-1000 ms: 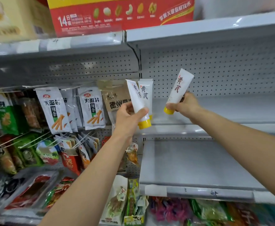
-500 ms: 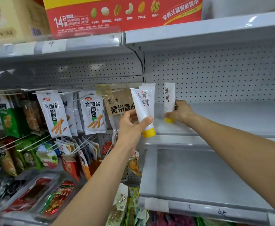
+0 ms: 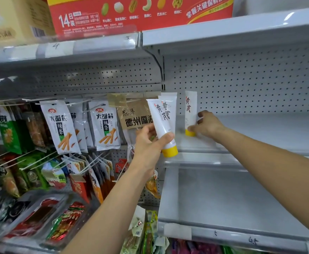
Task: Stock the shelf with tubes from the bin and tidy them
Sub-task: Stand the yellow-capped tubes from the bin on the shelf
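My left hand [image 3: 148, 142] grips two white tubes with yellow caps [image 3: 165, 123], caps down, in front of the left end of the grey middle shelf [image 3: 260, 136]. A third white tube [image 3: 190, 110] stands upright on its yellow cap at the shelf's left end, against the pegboard back. My right hand [image 3: 206, 123] holds this tube low down, thumb near the cap and fingers behind the body. The bin is not in view.
Hanging snack packets [image 3: 58, 125] fill the pegs to the left. A red carton [image 3: 141, 13] sits on the top shelf. A lower grey shelf [image 3: 241, 208] lies below, with packets under it. A brown hanging bag [image 3: 135, 116] is just behind my left hand.
My right hand brought its tilted tube down and stood it upright on the shelf. My left hand with its two tubes stayed almost in place.
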`<state>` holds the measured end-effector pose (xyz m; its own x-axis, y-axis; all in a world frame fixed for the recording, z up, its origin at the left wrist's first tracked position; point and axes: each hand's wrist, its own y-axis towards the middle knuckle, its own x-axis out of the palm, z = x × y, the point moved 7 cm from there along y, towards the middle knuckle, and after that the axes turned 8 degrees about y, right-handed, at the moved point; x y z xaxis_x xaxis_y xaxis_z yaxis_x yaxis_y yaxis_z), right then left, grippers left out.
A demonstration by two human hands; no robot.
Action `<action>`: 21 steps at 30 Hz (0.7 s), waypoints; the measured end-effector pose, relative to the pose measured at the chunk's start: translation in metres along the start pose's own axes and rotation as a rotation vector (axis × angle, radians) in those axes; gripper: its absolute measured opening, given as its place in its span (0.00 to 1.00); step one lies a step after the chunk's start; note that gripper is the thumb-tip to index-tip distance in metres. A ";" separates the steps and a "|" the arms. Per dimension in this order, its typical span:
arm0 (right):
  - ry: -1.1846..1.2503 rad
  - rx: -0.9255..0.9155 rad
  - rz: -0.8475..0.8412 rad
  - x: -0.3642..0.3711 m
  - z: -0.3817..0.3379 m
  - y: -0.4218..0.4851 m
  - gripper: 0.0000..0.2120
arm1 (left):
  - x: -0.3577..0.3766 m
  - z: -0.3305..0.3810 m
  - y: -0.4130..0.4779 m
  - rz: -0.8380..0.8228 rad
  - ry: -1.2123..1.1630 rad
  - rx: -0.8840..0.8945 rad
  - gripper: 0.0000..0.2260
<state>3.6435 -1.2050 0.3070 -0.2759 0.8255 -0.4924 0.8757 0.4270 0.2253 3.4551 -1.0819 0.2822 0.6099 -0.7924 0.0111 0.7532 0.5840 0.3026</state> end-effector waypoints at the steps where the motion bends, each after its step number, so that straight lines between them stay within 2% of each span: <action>1: 0.003 -0.024 0.055 -0.007 -0.002 -0.006 0.27 | 0.000 0.000 -0.001 -0.009 -0.006 0.003 0.25; 3: 0.109 -0.120 0.114 -0.021 -0.013 -0.025 0.15 | 0.003 0.002 -0.003 -0.027 0.002 0.015 0.23; 5: 0.234 -0.185 -0.066 -0.020 -0.025 -0.049 0.07 | 0.009 0.007 -0.006 -0.042 0.024 0.045 0.20; 8: 0.197 -0.218 -0.483 -0.005 -0.039 -0.088 0.13 | 0.024 0.021 -0.011 -0.034 0.060 0.113 0.20; 10: 0.170 -0.223 -0.564 -0.005 -0.042 -0.102 0.19 | 0.035 0.028 -0.011 -0.015 0.070 0.137 0.20; 12: 0.169 -0.245 -0.496 -0.008 -0.043 -0.103 0.21 | 0.045 0.033 -0.011 -0.003 0.053 0.147 0.19; 17: 0.219 -0.268 -0.281 -0.020 -0.038 -0.097 0.13 | 0.069 0.035 -0.007 -0.058 0.060 0.127 0.19; 21: 0.111 -0.225 -0.142 -0.038 -0.023 -0.082 0.09 | 0.071 0.031 0.001 -0.126 0.346 0.160 0.18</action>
<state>3.5727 -1.2633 0.3269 -0.4417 0.7818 -0.4402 0.7189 0.6019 0.3477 3.4915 -1.1435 0.3127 0.5823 -0.7344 -0.3487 0.7964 0.4292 0.4261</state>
